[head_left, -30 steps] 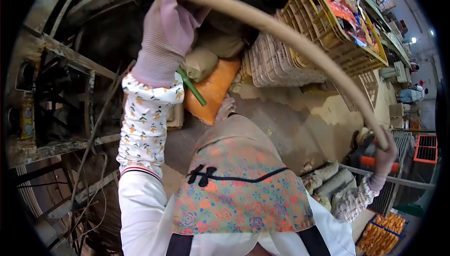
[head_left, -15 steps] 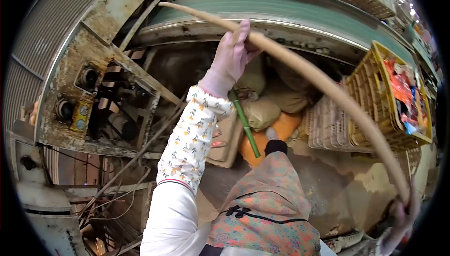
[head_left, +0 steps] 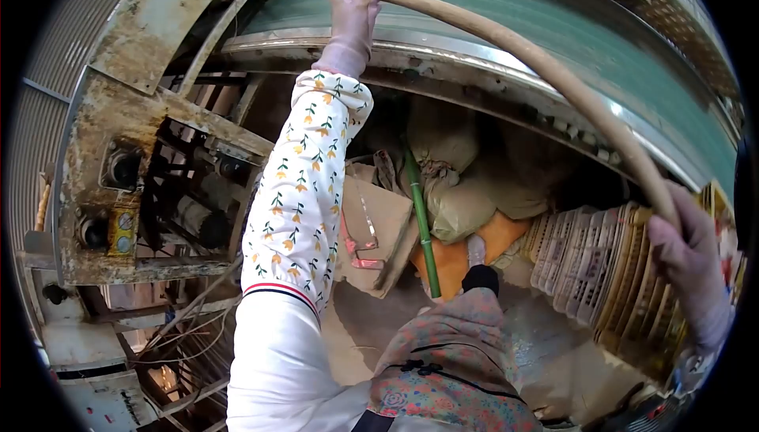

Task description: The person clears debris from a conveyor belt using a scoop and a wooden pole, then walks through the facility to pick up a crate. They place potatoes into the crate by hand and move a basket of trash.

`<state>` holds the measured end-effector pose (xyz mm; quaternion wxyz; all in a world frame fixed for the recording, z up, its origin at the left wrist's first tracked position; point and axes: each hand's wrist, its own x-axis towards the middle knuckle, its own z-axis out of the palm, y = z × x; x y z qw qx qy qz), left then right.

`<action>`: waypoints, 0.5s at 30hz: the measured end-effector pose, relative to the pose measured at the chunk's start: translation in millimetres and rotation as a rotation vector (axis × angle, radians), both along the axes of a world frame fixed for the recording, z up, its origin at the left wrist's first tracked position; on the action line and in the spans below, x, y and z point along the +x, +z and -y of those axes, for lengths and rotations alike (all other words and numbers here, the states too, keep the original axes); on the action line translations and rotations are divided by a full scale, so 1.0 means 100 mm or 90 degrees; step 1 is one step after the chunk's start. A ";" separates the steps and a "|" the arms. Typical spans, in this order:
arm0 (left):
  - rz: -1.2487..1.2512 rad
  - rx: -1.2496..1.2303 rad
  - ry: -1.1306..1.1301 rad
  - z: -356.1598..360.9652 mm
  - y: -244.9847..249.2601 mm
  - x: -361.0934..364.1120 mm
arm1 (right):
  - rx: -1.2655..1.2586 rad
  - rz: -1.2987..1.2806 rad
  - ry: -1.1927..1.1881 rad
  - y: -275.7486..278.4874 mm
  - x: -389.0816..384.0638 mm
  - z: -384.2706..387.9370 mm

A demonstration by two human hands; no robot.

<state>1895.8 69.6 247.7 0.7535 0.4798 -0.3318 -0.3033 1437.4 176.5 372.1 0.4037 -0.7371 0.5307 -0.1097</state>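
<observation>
A long, pale, bent cane [head_left: 506, 41] arcs across the upper part of the view. My left hand [head_left: 353, 17], in a pink glove with a flowered sleeve, grips the cane near its upper left end, against the green belt of a machine [head_left: 553, 29]. My right hand [head_left: 686, 246], also gloved, holds the cane's lower right end beside a stack of woven trays [head_left: 593, 266]. The cane bows between both hands.
A rusty metal machine frame [head_left: 150, 139] with bolts stands at left. Under the belt lie tan sacks [head_left: 458, 187], an orange sack [head_left: 455, 262], a green stick [head_left: 421, 218] and a cardboard box [head_left: 379, 226]. My flowered trouser leg [head_left: 451, 369] reaches toward the dirty floor.
My left hand has slid the cane's end up and left onto the machine's belt. My right hand has come up into view at right, and my view has tilted upward.
</observation>
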 end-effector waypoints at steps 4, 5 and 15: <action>-0.093 0.087 -0.071 0.45 -0.24 0.09 | 0.236 0.069 -0.027 -0.14 0.68 0.50; -0.102 0.122 -0.084 0.52 -0.28 0.08 | 0.259 0.079 -0.013 -0.23 0.79 0.65; -0.044 0.109 0.055 1.24 -0.77 1.07 | 0.169 0.214 0.271 -1.09 1.96 2.00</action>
